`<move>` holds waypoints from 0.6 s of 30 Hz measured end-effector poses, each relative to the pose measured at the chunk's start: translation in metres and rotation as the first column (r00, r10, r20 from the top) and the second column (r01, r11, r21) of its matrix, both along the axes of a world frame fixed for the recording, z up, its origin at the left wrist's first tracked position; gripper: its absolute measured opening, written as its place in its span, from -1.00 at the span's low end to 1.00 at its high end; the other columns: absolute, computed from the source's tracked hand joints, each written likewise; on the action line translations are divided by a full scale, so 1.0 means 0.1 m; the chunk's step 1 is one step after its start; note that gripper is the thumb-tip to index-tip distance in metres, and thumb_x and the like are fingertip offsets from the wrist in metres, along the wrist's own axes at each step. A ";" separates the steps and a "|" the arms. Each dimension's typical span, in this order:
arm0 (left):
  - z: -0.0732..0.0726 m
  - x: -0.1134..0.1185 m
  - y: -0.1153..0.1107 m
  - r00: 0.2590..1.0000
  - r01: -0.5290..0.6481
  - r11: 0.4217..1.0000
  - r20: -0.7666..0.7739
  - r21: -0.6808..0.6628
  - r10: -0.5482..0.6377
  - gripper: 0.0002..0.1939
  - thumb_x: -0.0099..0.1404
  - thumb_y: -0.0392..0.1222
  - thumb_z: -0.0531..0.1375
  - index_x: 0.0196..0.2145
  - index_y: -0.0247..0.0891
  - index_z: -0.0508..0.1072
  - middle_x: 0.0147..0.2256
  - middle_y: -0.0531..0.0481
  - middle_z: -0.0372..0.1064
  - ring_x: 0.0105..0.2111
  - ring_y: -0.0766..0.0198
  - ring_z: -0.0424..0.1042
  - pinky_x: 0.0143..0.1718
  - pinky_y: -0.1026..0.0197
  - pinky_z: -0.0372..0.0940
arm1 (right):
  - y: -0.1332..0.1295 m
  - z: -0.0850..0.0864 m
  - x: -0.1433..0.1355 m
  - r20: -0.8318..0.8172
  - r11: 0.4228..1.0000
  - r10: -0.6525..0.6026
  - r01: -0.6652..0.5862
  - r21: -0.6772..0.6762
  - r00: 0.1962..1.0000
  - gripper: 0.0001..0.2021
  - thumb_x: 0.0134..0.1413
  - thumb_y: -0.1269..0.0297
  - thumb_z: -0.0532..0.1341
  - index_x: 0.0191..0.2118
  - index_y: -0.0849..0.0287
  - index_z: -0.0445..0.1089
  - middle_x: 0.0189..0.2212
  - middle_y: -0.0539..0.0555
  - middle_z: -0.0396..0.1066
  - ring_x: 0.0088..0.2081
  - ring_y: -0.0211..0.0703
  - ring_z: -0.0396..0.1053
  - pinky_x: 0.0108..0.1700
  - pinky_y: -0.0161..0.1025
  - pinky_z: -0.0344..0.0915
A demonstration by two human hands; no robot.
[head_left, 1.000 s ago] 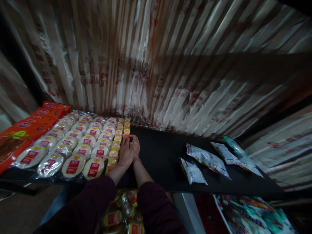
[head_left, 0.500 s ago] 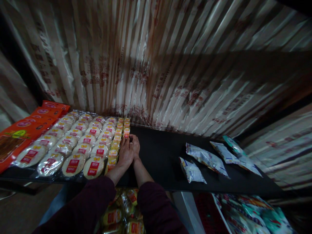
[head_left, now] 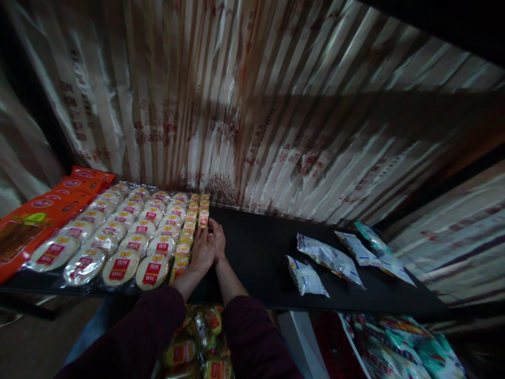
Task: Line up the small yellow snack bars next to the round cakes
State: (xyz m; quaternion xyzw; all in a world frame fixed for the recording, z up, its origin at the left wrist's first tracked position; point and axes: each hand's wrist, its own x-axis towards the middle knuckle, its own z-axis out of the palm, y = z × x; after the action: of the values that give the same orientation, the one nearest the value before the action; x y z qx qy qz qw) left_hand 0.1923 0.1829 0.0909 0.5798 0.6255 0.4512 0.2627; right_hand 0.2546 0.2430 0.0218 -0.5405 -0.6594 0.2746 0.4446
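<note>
Yellow packet row (head_left: pixel 203 217) lengthwise toward backdrop (head_left: pixel 260 126), left hand (head_left: pixel 202 249) and right hand (head_left: pixel 219 239) adjacent, grasps unclear

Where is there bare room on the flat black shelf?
The widest free patch of the flat black shelf lies between the right hand and the puffed white plastic packets, with the pleated, printed sheeting behind it. The left side is crowded: glossy orange pouches, round white crackers in clear wrap, then small yellow wrapped packets beside the left hand.
</note>
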 end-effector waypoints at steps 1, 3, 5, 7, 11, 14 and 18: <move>-0.02 0.00 0.01 1.000 -0.006 1.000 0.009 -0.015 0.006 -0.55 0.22 -0.33 -0.12 -0.01 -0.36 0.38 0.03 -0.25 0.36 0.16 0.10 0.18 0.16 0.03 0.09 | 0.01 -0.01 0.00 -0.001 1.000 -0.004 0.004 0.000 1.000 -0.54 -0.07 0.45 0.10 0.02 0.08 0.33 -0.15 0.07 0.37 -0.13 -0.14 0.34 0.00 -0.19 0.28; -0.08 -0.01 0.03 0.999 -0.021 0.998 0.032 -0.060 0.023 -0.56 0.23 -0.31 -0.11 0.00 -0.35 0.37 0.05 -0.25 0.33 0.17 0.11 0.17 0.18 0.03 0.06 | 0.01 -0.01 0.01 0.001 1.000 -0.006 0.006 -0.001 1.000 -0.53 -0.09 0.46 0.10 0.02 0.10 0.33 -0.15 0.08 0.38 -0.13 -0.14 0.35 0.00 -0.18 0.28; -0.16 -0.01 0.05 0.998 -0.039 0.995 0.048 -0.087 0.043 -0.56 0.25 -0.28 -0.10 0.01 -0.36 0.36 0.08 -0.25 0.30 0.18 0.11 0.15 0.20 0.02 0.02 | 0.01 -0.02 0.01 0.006 1.000 -0.003 0.003 -0.003 1.000 -0.52 -0.10 0.47 0.09 0.03 0.13 0.32 -0.14 0.10 0.38 -0.13 -0.13 0.35 0.00 -0.18 0.29; -0.24 -0.01 0.08 0.996 -0.058 0.993 0.055 -0.107 0.064 -0.56 0.25 -0.27 -0.08 0.03 -0.35 0.35 0.11 -0.24 0.26 0.19 0.10 0.13 0.22 0.03 -0.01 | 0.00 -0.02 0.02 0.010 1.000 -0.011 0.011 -0.007 1.000 -0.51 -0.11 0.48 0.08 0.03 0.13 0.32 -0.14 0.10 0.38 -0.13 -0.14 0.35 -0.01 -0.18 0.29; -0.36 -0.01 0.08 0.996 -0.064 0.991 0.054 -0.116 0.070 -0.56 0.26 -0.25 -0.07 0.05 -0.36 0.33 0.14 -0.23 0.22 0.21 0.07 0.09 0.24 0.03 -0.05 | -0.05 -0.01 0.02 0.003 0.999 -0.037 0.037 -0.001 0.999 -0.50 -0.11 0.49 0.07 0.03 0.11 0.32 -0.14 0.09 0.38 -0.12 -0.15 0.35 -0.02 -0.19 0.30; -0.38 0.00 0.03 0.998 -0.041 0.990 0.049 -0.136 0.048 -0.56 0.28 -0.23 -0.08 0.05 -0.40 0.34 0.16 -0.27 0.20 0.21 0.05 0.09 0.24 0.01 -0.04 | -0.10 -0.01 0.04 -0.001 0.998 -0.059 0.059 -0.008 0.998 -0.51 -0.12 0.49 0.07 0.01 0.12 0.33 -0.14 0.10 0.37 -0.14 -0.14 0.36 -0.04 -0.18 0.32; -0.37 0.05 -0.11 0.998 -0.031 0.987 0.044 -0.158 0.038 -0.54 0.29 -0.23 -0.11 0.06 -0.46 0.32 0.15 -0.33 0.19 0.21 0.06 0.09 0.24 -0.01 -0.04 | -0.22 0.00 0.09 0.019 0.998 -0.059 0.060 -0.029 0.998 -0.53 -0.13 0.49 0.06 -0.01 0.14 0.36 -0.12 0.13 0.36 -0.15 -0.14 0.37 -0.04 -0.17 0.32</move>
State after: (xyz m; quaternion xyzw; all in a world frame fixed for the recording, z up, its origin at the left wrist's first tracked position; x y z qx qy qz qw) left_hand 0.1976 0.1718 0.0542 0.5356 0.6626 0.4187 0.3144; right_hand 0.2636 0.2214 0.0218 -0.5689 -0.6429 0.2661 0.4385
